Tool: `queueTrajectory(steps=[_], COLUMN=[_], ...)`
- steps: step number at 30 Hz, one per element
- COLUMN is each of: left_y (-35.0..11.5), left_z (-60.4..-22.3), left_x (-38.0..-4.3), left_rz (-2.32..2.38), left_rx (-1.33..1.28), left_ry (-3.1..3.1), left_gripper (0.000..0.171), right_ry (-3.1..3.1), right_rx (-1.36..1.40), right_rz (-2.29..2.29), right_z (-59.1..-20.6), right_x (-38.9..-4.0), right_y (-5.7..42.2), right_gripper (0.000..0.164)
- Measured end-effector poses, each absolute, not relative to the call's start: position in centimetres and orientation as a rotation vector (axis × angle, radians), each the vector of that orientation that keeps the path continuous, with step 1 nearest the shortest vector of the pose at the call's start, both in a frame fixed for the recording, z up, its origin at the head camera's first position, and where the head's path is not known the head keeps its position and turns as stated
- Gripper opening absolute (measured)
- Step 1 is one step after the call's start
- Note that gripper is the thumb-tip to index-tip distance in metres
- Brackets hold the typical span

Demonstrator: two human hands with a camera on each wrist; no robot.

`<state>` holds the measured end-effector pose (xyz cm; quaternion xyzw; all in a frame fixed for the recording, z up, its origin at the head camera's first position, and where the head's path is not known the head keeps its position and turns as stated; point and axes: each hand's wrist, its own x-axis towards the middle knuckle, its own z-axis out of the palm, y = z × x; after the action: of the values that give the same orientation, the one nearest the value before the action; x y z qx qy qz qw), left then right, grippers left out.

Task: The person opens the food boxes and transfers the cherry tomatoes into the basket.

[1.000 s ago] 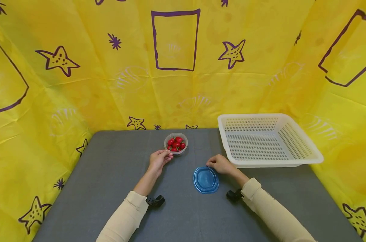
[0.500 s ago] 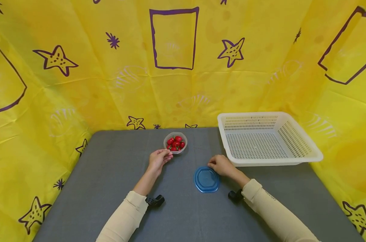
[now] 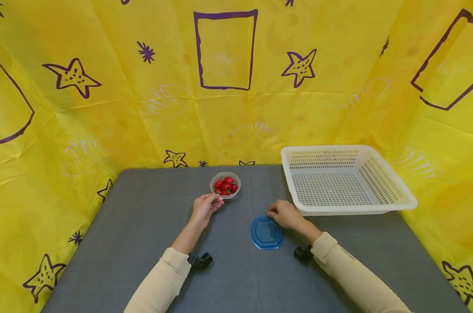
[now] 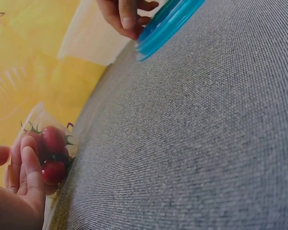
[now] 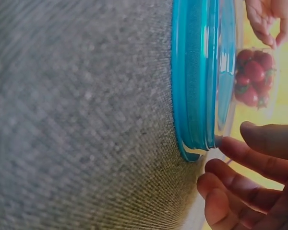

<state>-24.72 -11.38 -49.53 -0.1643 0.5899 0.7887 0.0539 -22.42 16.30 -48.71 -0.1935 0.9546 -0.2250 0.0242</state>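
A small clear plastic container (image 3: 238, 186) with several red cherry tomatoes (image 3: 227, 187), green stems on them, stands near the back of the table. My left hand (image 3: 204, 209) pinches its near-left rim between thumb and fingers; the left wrist view shows the fingers (image 4: 32, 175) along the container's wall. A round blue lid (image 3: 266, 233) lies on the cloth, nearer than the container and to its right. My right hand (image 3: 286, 214) is at the lid's far-right edge. In the right wrist view the index fingertip touches the lid's edge, while the thumb (image 5: 269, 139) stays apart from it.
A white perforated plastic basket (image 3: 349, 211) stands at the back right, close beyond the right hand. Grey cloth (image 3: 142, 243) covers the table. A yellow patterned curtain (image 3: 142, 121) hangs along the back and both sides.
The tomato container has shifted very slightly left, toward my left hand. Both hands and the blue lid are nearly in the same places.
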Motion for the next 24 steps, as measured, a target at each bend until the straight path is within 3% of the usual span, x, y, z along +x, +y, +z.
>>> queueTrajectory(steps=[24], left_y=[-12.0], left_z=[-49.3], left_x=[-24.8], left_rz=[2.353], left_rx=[-0.498], left_ry=[1.78], left_gripper=[0.015], right_ry=[2.96], right_rx=[-0.796], right_rz=[-0.72], right_z=[-44.2], right_x=[-21.9], right_y=[14.6], right_gripper=[0.016])
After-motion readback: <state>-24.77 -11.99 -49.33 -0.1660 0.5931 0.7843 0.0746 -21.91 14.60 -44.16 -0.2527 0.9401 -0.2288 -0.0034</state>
